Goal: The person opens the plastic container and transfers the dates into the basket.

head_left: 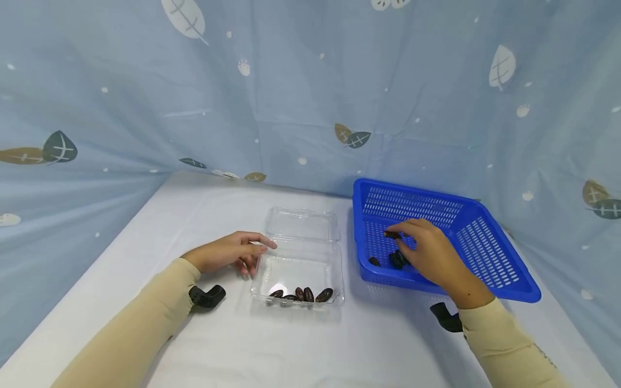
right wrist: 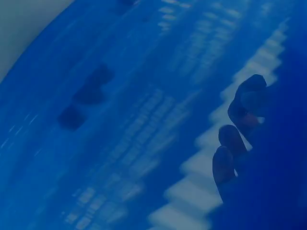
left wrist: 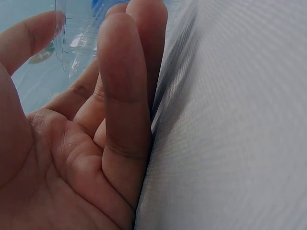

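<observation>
Between the thumb and fingers of my right hand (head_left: 434,256) a dark oval piece (head_left: 392,235) is pinched, above the blue basket (head_left: 405,277). Below lie a few dark pieces (head_left: 397,260) on the basket floor, also blurry dark pieces (right wrist: 88,93) in the right wrist view, where fingertips (right wrist: 232,139) show dimly. My left hand (head_left: 228,252) touches the left edge of the clear hinged container (head_left: 301,269), its fingers relaxed; the left wrist view shows the hand (left wrist: 81,143) by the clear plastic (left wrist: 79,28). Several dark brown oval pieces (head_left: 308,294) lie along the container's front side.
Behind the container's base its clear lid (head_left: 302,223) lies open. White cloth (head_left: 233,345) covers the table, and a blue leaf-patterned curtain (head_left: 291,97) hangs behind. Black curved parts (head_left: 207,296) are at both wrists. The basket stands right of the container.
</observation>
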Tool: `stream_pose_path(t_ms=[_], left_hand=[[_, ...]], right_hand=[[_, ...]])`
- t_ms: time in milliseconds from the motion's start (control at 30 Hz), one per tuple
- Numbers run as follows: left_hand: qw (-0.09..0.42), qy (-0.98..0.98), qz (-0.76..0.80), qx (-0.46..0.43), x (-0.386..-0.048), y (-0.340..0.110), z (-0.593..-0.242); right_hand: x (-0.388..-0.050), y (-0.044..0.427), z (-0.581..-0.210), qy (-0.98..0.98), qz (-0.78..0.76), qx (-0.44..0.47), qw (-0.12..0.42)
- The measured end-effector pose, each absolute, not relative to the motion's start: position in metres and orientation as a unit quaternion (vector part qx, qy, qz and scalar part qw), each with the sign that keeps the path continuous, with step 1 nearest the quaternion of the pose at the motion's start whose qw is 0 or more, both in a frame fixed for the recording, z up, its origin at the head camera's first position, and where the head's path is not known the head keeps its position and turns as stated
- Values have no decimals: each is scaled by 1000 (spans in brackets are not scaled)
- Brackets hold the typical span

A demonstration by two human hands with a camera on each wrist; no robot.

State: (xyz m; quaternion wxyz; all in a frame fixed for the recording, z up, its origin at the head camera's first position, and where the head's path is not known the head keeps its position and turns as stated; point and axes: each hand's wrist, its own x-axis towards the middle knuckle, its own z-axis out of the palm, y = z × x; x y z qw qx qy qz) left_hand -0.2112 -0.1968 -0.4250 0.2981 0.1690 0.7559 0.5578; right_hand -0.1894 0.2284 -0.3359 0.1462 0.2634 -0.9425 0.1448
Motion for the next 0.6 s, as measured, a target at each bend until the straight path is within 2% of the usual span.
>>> stream_pose_path(t_ms=[233, 600], left_hand=[[294, 757, 560, 166, -212, -197, -427], [295, 756, 560, 166, -212, -197, -428]], right_hand=[[-207, 254, -348, -961, 149, 220, 76], [-225, 254, -361, -980, 138, 147, -6]])
